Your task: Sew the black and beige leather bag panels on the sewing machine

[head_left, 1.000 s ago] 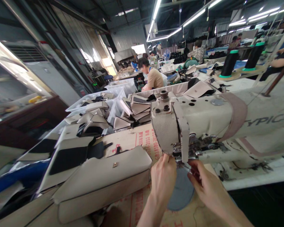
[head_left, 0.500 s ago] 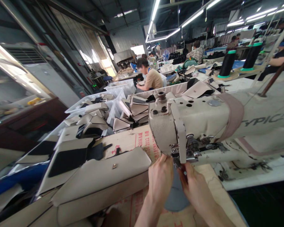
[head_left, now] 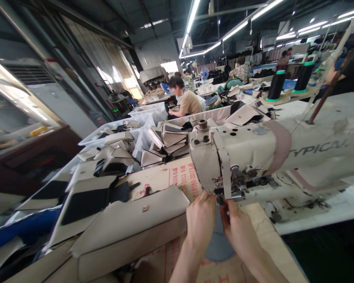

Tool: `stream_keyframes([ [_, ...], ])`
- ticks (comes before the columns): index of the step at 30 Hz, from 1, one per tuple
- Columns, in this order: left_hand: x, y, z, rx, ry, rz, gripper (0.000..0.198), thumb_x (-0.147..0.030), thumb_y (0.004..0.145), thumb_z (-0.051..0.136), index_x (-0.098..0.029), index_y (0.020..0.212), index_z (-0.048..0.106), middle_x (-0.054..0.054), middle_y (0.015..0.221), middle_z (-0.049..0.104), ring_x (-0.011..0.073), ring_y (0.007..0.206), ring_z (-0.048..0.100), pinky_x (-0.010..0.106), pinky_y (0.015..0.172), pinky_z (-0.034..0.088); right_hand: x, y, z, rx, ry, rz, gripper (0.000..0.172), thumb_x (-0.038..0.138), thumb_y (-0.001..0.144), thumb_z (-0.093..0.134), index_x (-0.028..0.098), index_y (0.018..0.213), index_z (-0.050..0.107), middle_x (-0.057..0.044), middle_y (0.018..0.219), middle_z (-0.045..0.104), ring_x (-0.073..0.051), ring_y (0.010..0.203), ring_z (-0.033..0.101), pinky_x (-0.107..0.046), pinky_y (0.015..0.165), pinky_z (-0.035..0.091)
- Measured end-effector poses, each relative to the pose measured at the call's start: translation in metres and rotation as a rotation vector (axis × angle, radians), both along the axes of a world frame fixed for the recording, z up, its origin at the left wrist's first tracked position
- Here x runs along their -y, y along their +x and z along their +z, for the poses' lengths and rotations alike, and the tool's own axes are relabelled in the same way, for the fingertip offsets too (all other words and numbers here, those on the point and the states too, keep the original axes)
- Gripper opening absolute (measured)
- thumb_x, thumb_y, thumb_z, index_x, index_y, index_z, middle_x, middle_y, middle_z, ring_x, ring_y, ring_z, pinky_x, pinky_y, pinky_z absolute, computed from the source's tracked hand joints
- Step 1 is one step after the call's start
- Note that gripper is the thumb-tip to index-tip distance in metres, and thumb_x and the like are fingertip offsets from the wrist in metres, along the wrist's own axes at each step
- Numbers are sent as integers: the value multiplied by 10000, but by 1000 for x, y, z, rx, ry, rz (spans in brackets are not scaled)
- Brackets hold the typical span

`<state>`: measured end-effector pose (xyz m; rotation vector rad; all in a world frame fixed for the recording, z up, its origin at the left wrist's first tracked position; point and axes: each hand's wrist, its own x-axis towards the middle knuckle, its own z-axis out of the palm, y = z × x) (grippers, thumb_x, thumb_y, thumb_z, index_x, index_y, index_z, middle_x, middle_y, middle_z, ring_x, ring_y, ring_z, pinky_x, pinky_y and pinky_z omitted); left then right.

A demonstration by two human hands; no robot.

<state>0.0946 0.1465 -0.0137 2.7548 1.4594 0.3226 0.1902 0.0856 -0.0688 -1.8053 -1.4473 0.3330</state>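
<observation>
My left hand (head_left: 202, 218) and my right hand (head_left: 238, 224) are close together under the head of a white sewing machine (head_left: 244, 149). Both have their fingers curled in a pinch on either side of the metal presser foot (head_left: 220, 201). Whatever they pinch is hidden behind the fingers. Between my wrists a grey rounded post (head_left: 220, 245) shows below the needle area. To the left of my left hand, a beige bag piece (head_left: 129, 224) with dark edging and a small metal fitting lies on the wooden board (head_left: 159, 177).
More beige and black bag pieces (head_left: 91, 196) lie at the left, with others in translucent plastic bins (head_left: 141, 143) behind. Black thread cones (head_left: 275, 86) stand behind the machine. A co-worker (head_left: 188, 100) sits beyond the bins. A thin rod (head_left: 324, 94) rises from the machine.
The view has shifted slightly, so the rear of the machine and the thread cones appear farther left. My hands stay pinched by the presser foot, with little visible movement.
</observation>
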Motion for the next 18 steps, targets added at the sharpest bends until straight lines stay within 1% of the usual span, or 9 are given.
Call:
stream_keyframes([
  [3, 0, 1, 2, 7, -8, -1, 223, -216, 882, 397, -212, 829, 614, 14, 796, 626, 148, 722, 598, 223, 554, 365, -5, -1, 1, 9, -9, 12, 205, 142, 886, 332, 134, 1054, 450, -96, 927, 630, -209, 794, 633, -273, 603, 449],
  [6, 2, 0, 5, 73, 19, 14, 239, -257, 883, 400, -208, 797, 618, 29, 797, 618, 173, 782, 585, 249, 612, 413, -7, -1, 5, 0, -35, 45, 198, 138, 887, 319, 132, 1025, 460, -102, 909, 629, -217, 801, 628, -282, 620, 446],
  [8, 5, -5, 6, 166, 39, 18, 194, -273, 864, 443, -205, 825, 620, 42, 857, 612, 193, 863, 563, 282, 696, 442, -3, 0, 5, -45, -49, 68, 180, 151, 889, 321, 141, 990, 469, -100, 898, 632, -217, 820, 625, -284, 647, 447],
  [10, 10, -12, 4, 294, 32, -1, 157, -267, 836, 493, -210, 920, 614, 49, 990, 593, 203, 971, 527, 320, 813, 440, 5, 2, 4, -118, -53, 91, 163, 168, 886, 335, 158, 982, 467, -89, 908, 635, -208, 837, 622, -282, 682, 448],
  [12, 15, -21, -1, 426, -12, -11, 210, -261, 826, 511, -221, 1017, 589, 48, 1102, 555, 194, 1048, 497, 334, 903, 414, 16, 3, 1, -191, -63, 122, 153, 181, 882, 346, 177, 978, 465, -68, 894, 636, -194, 821, 622, -275, 692, 446],
  [13, 18, -24, -4, 483, -43, -4, 231, -265, 828, 508, -224, 1045, 579, 48, 1127, 543, 187, 1061, 494, 330, 921, 408, 21, 4, 0, -220, -68, 138, 146, 189, 880, 348, 186, 966, 466, -56, 873, 636, -187, 799, 623, -268, 681, 445],
  [14, 20, -27, -8, 532, -77, 14, 241, -272, 834, 499, -223, 1058, 573, 50, 1123, 545, 180, 1052, 503, 325, 922, 410, 26, 4, 0, -242, -73, 152, 139, 198, 879, 348, 192, 947, 469, -47, 845, 635, -182, 775, 623, -261, 664, 443],
  [16, 23, -28, -16, 601, -154, 64, 237, -298, 843, 478, -214, 1038, 583, 54, 1049, 576, 175, 984, 541, 319, 884, 435, 35, 3, 1, -268, -80, 174, 131, 215, 878, 346, 196, 915, 470, -38, 797, 628, -173, 735, 619, -248, 636, 434],
  [18, 24, -26, -21, 641, -257, 78, 215, -331, 838, 477, -206, 947, 615, 52, 950, 606, 177, 896, 572, 313, 813, 465, 43, 3, 5, -269, -99, 212, 139, 211, 875, 339, 190, 905, 473, -41, 794, 626, -166, 732, 616, -236, 634, 428],
])
